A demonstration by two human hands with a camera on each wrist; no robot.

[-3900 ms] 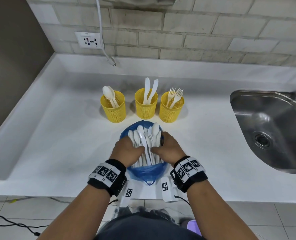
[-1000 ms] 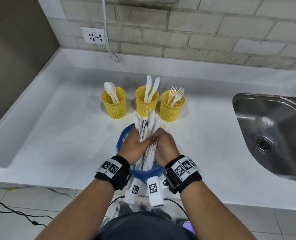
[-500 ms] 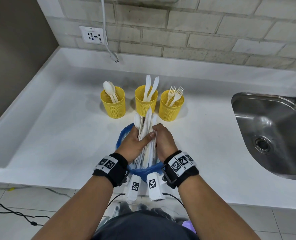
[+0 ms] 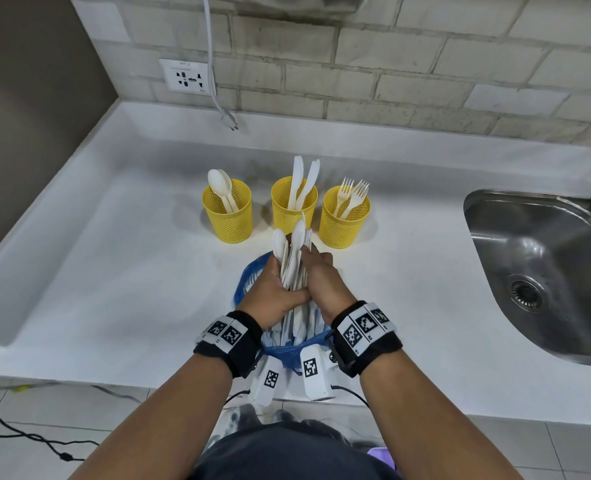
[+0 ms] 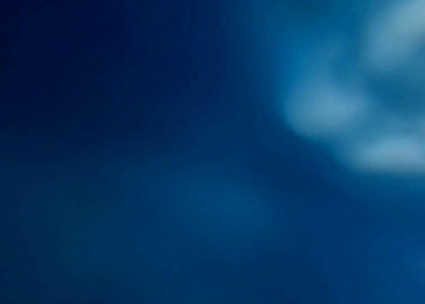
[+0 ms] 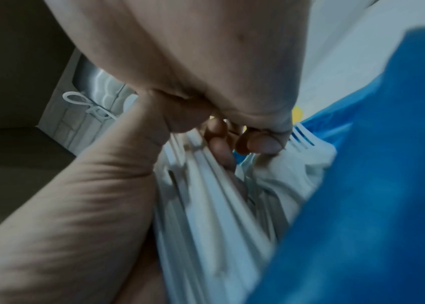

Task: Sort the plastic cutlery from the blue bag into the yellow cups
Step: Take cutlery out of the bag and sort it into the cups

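Both hands clasp one bundle of white plastic cutlery (image 4: 292, 251) upright over the blue bag (image 4: 244, 282) at the counter's front edge. My left hand (image 4: 280, 287) grips the bundle from the left and my right hand (image 4: 316, 271) wraps it from the right. Spoon bowls stick out above the fingers. Behind stand three yellow mesh cups: spoon cup (image 4: 228, 216), knife cup (image 4: 292, 206), fork cup (image 4: 344, 220). The right wrist view shows handles of the cutlery bundle (image 6: 219, 195) beside the blue bag (image 6: 375, 185). Blurred blue bag (image 5: 206, 185) fills the left wrist view.
A steel sink (image 4: 536, 271) is set into the white counter (image 4: 114, 271) at the right. A brick wall with a socket (image 4: 186, 76) and a hanging plug cord (image 4: 223, 109) runs along the back. A raised counter lip (image 4: 45, 209) borders the left side.
The hands have gathered the cutlery, which lay spread in the bag, into a tight upright bundle and raised it. Over the last half second they closed tighter together.
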